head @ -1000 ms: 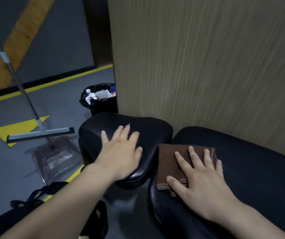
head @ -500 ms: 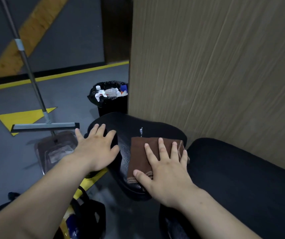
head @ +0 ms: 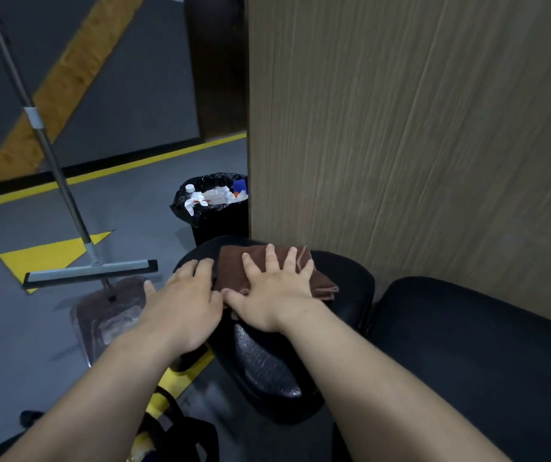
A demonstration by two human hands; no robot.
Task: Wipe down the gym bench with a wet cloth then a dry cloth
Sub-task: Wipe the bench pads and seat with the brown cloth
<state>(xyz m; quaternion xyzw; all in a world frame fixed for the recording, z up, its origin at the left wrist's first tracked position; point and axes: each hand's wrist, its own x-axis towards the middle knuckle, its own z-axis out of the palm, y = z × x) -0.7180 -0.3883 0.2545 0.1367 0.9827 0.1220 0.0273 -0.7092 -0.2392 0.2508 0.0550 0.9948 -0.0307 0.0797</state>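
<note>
Right hand (head: 275,296) is flat, fingers (head: 270,258) spread wide, palm pressing down on the folded brown cloth (head: 234,271). The cloth sits under that palm on top of the small black seat pad (head: 344,285), its far edge poking out past the fingertips and a corner showing to the right of the hand. Left hand (head: 184,305) is right alongside, open and flat too, gripping nothing, resting on the pad's left edge with its fingertips just touching the cloth's left side. The two hands meet thumb to knuckle.

The pad shines on its near slope, textured black vinyl. To the right, apart by a narrow gap, lies the larger black bench pad (head: 467,345). Behind both stands a wood-grain panel (head: 400,128).

Just beyond the small pad, a black-lined trash bin (head: 214,215) holds white scraps and a bottle. Out on the grey floor to the left, a floor squeegee (head: 90,270) leans with its long handle running up, and a translucent dustpan (head: 107,315) lies beside the left wrist.
</note>
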